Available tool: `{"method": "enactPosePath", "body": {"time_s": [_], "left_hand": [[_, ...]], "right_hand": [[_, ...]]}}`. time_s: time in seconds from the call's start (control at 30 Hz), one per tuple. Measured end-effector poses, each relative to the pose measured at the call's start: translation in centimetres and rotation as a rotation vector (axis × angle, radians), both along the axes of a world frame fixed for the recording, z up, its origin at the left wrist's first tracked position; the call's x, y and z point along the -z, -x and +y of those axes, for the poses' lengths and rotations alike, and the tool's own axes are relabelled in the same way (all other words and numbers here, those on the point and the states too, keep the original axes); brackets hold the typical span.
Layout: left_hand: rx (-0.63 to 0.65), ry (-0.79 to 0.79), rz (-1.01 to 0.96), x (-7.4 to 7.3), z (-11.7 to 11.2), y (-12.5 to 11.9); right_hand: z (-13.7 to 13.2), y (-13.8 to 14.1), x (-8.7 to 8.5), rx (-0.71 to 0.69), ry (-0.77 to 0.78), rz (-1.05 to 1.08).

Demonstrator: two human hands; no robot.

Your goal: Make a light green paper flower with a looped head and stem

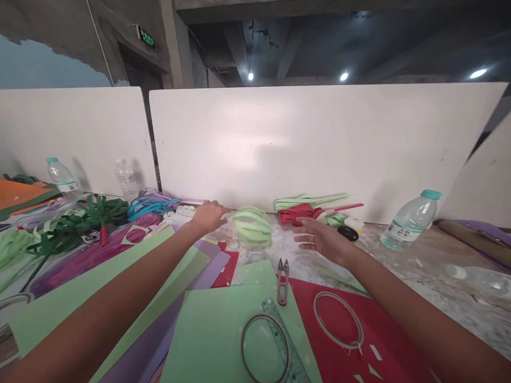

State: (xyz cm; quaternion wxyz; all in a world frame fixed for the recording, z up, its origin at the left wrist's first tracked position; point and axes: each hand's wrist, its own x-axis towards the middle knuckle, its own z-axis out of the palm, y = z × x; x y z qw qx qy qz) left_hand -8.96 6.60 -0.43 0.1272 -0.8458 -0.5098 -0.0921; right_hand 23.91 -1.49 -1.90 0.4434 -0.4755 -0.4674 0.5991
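A light green ball of curved paper strips (pixel 251 226) sits on the table between my two hands, slightly blurred. My left hand (pixel 209 216) is raised to its left, back of the hand up, fingers pointing towards the ball with nothing visible in them. On the other side, my right hand (pixel 320 239) is held apart from the ball with its fingers spread. Behind that hand lie a red bundle of paper strips (pixel 298 214) and a light green strip bundle (pixel 293 202). Small thread snips (pixel 283 282) lie nearer, on green paper (pixel 215 324).
A clear ruler (pixel 293 346) and a tape ring (pixel 244 348) lie on the green sheet. Another ring (pixel 317 314) rests on red paper (pixel 395 324). A water bottle (pixel 411 221) stands at right. Dark green strip flowers (pixel 98 213) lie left. A white board (pixel 319 143) borders the back.
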Motion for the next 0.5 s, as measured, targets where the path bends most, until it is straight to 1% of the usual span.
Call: {"method": "enactPosePath", "body": {"time_s": [0.07, 0.13, 0.2, 0.23, 0.3, 0.33, 0.4, 0.43, 0.5], "left_hand": [[-0.031, 0.059, -0.018, 1.0, -1.6, 2.0], [-0.053, 0.121, -0.049, 1.6, -4.3, 4.0], [-0.048, 0.2, -0.088, 2.1, -7.7, 5.5], [-0.033, 0.275, -0.154, 2.4, -9.4, 6.0], [-0.028, 0.382, -0.224, 3.2, -12.5, 6.6], [-0.023, 0.415, -0.237, 3.7, -13.7, 6.7], [0.009, 0.445, -0.216, 4.4, -15.3, 6.5], [0.032, 0.436, -0.203, 4.6, -15.7, 6.3], [0.104, 0.422, -0.187, 4.5, -16.0, 5.3]], "right_hand": [[-0.5, 0.6, 0.0, -0.054, 0.0, -0.078], [-1.6, 1.1, -0.2, -0.15, -0.043, -0.213], [-3.2, 1.3, -0.5, -0.29, -0.157, -0.429], [-4.2, 1.4, -0.7, -0.346, -0.222, -0.533], [-6.4, 2.0, -0.5, -0.389, -0.325, -0.684], [-7.5, 2.7, -0.2, -0.389, -0.355, -0.737], [-9.5, 5.3, 1.0, -0.399, -0.377, -0.777], [-10.4, 7.1, 1.8, -0.423, -0.355, -0.762], [-11.7, 10.8, 3.6, -0.429, -0.339, -0.739]]}}
